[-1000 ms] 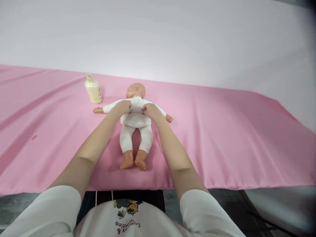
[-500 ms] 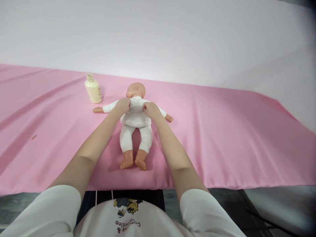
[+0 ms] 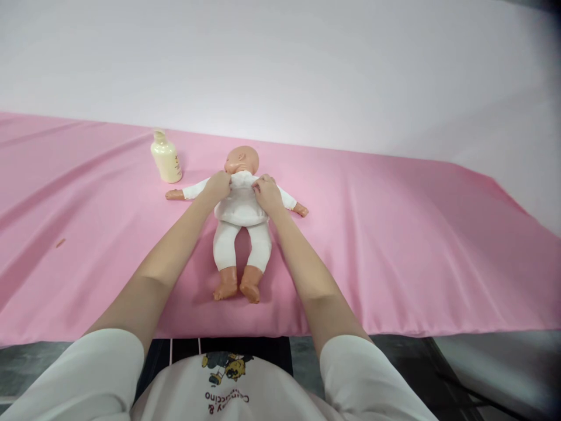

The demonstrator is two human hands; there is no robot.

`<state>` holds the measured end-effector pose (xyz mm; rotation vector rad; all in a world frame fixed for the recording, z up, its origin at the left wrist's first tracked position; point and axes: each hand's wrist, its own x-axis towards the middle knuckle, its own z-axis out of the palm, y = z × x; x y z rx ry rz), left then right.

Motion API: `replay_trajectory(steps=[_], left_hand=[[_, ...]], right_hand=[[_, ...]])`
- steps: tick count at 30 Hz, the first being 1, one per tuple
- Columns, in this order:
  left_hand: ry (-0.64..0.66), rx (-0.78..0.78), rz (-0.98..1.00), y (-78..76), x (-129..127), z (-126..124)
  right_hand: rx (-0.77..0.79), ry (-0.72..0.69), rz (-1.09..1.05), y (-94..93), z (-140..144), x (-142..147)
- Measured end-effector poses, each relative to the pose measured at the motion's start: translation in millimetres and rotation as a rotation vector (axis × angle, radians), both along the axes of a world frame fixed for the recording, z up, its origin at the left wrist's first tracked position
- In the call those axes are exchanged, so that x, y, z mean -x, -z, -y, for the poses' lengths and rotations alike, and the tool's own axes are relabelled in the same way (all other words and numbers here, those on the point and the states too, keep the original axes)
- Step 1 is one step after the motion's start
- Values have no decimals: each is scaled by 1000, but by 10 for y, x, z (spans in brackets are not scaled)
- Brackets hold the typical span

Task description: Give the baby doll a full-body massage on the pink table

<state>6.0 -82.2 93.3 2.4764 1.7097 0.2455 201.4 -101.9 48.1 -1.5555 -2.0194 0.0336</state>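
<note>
A baby doll in white clothing lies stretched out on the pink cloth, feet towards me, head turned to the left, arms spread sideways. My left hand is closed at the left side of its upper body, fingers curled on the edge of the white top. Opposite it, my right hand pinches the same top near the other shoulder, its fingertips on the fabric. The hands partly cover the doll's shoulders and upper arms.
A cream pump bottle stands to the left of the doll's head. Pink cloth covers the table, with a small brownish strip on its left part. Behind rises a white wall. The table's front edge lies just beyond my body.
My right hand has shifted slightly upward and its fingers have changed position on the top. The top lies smoother across the middle. The left hand has barely moved.
</note>
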Motion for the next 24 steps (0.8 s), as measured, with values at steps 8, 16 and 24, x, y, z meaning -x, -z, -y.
replay_trajectory(steps=[8,16,24], left_hand=[[5,-103,79,165,8,-118],[14,-120,114,187,20,-53],[10,-61,71,76,-21,19]], right_hand=[[3,-12,-28,55,-26,-33],[22,-3,0,69,-45,-30],[22,-34,31,3,-10,-24]])
